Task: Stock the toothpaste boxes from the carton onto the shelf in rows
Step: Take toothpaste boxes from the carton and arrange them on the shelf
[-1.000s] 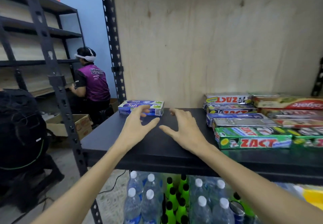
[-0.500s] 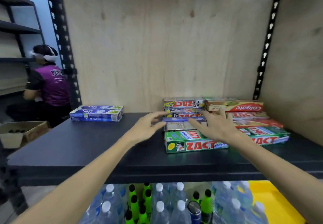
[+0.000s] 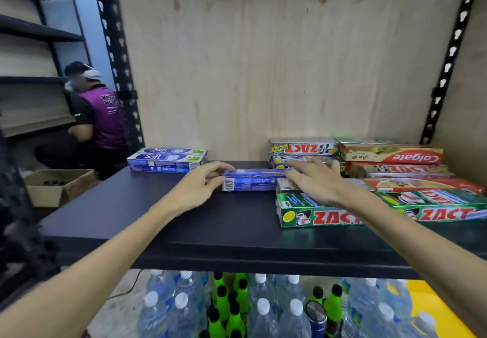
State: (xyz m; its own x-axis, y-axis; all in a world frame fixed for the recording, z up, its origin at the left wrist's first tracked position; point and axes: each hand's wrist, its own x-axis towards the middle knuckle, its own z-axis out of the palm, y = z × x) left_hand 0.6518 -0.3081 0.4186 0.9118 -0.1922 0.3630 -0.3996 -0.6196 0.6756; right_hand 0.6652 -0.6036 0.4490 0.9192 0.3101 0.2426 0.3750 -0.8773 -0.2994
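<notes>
Blue Safi box (image 3: 253, 179) held between left hand (image 3: 196, 188) – right hand (image 3: 315, 182)

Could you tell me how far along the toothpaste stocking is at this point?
Done: two blue boxes lie at the back left of the shelf, mixed boxes stacked right. In hand: the left hand and right hand hold a blue box. Left: tidy rows; the carton is out of view.

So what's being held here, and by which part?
A blue Safi box: left hand pinches its barcode end, right hand grips the other end.
</notes>
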